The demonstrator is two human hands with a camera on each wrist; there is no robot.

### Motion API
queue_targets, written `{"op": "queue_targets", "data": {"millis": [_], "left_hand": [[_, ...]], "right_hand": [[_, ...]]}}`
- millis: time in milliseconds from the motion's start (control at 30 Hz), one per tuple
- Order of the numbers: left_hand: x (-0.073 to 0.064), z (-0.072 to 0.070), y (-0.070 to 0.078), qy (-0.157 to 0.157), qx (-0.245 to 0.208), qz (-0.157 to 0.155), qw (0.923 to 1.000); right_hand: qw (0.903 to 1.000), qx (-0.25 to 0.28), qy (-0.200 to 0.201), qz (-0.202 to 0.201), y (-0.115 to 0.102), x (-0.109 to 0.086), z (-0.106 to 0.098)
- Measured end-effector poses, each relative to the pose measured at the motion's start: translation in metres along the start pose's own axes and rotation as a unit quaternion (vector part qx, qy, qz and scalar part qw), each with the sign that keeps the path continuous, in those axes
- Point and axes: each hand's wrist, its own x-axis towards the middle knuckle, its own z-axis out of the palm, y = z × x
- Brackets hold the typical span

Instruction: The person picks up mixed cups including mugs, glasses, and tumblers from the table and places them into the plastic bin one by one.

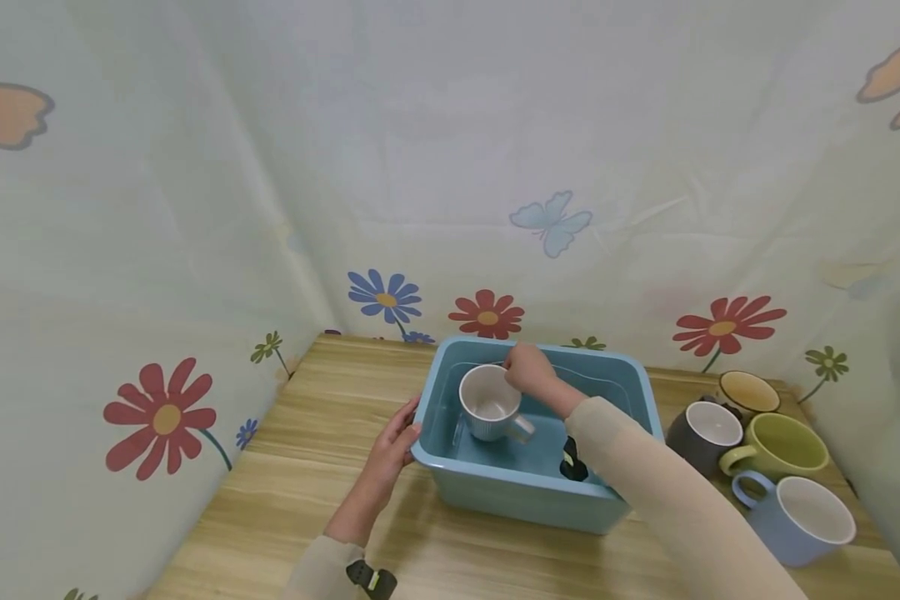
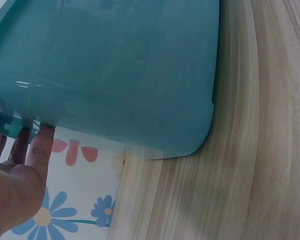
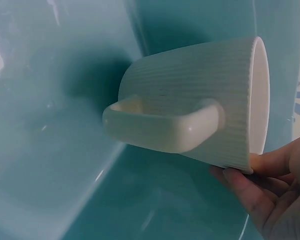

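A white ribbed mug (image 1: 489, 403) stands inside a blue plastic tub (image 1: 521, 477), toward its left end. My right hand (image 1: 531, 368) pinches the mug's rim, with the thumb inside and fingers outside in the right wrist view. There the mug's squared handle (image 3: 162, 131) faces the camera. My left hand (image 1: 392, 454) holds the tub's left rim; from the left wrist view, its fingers (image 2: 40, 150) reach up beneath the rim. The tub rests on the wooden table.
Right of the tub stand a dark grey mug (image 1: 699, 446), a green mug (image 1: 791, 450), a light blue mug (image 1: 798, 525) and a cream mug with a dark rim (image 1: 750, 393). Behind the wooden table (image 1: 345, 392) hangs a flowered curtain (image 1: 450, 167).
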Motion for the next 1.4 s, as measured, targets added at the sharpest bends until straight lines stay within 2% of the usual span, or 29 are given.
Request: {"op": "queue_targets", "data": {"millis": [233, 700, 900, 1400], "left_hand": [[0.002, 0.000, -0.001, -0.006, -0.010, 0.007, 0.9999], [0.002, -0.001, -0.002, -0.005, -0.003, 0.004, 1.0000], [0.002, -0.002, -0.002, -0.004, -0.003, -0.002, 1.0000], [0.002, -0.002, -0.001, -0.006, -0.012, -0.008, 0.9999]], "right_hand": [[0.9997, -0.005, 0.006, 0.025, -0.004, 0.000, 0.006], [0.9992, 0.010, -0.011, 0.038, -0.002, 0.008, 0.015], [0.9994, 0.009, -0.013, 0.031, -0.002, 0.011, 0.020], [0.9980, 0.042, -0.014, 0.046, -0.006, 0.011, 0.020]]}}
